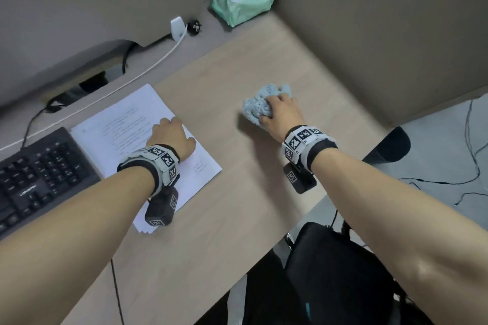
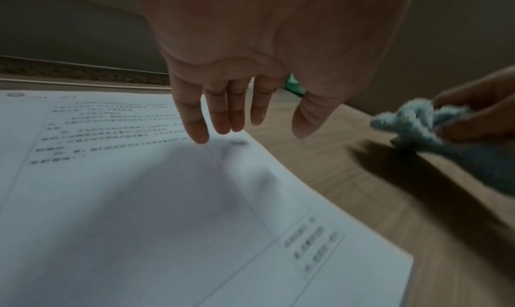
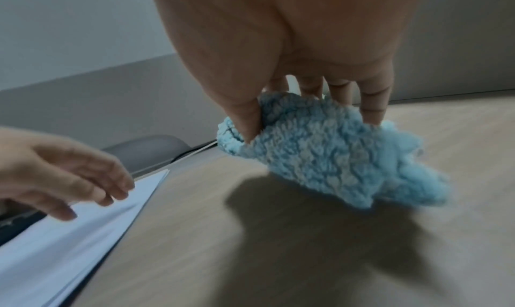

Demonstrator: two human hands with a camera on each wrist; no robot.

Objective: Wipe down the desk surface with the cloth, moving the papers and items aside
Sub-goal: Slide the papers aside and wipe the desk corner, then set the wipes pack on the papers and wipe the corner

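Head view shows the cloth [image 1: 260,103], a crumpled fluffy light-blue wad, on the bare wooden desk [image 1: 237,192] right of centre, gripped by the right hand [image 1: 281,113]. The right wrist view confirms the hold: the thumb digs into one side of the wad, the fingers [image 3: 372,104] curl round the other, and the cloth's lower edge sits at or just above the desk; contact itself is blurred.

To its left, well apart from it, lies the stack of papers [image 1: 126,126]. The left hand [image 1: 173,137] is over their right part; in the left wrist view its fingers [image 2: 195,122] hang nearly straight and relaxed, tips at or just above the top sheet, holding nothing. Whether they press the sheet I cannot tell.

Left of the papers is a black keyboard [image 1: 39,177], its corner touching or just beside them. A white cable [image 1: 148,66] runs along the back, and a green pack of wipes [image 1: 241,4] sits in the far corner.

As a judgement, the wiping looks under way on the open right half. The area under the papers and keyboard, and the back corner by the wipes, remains, and those things would need shifting first.
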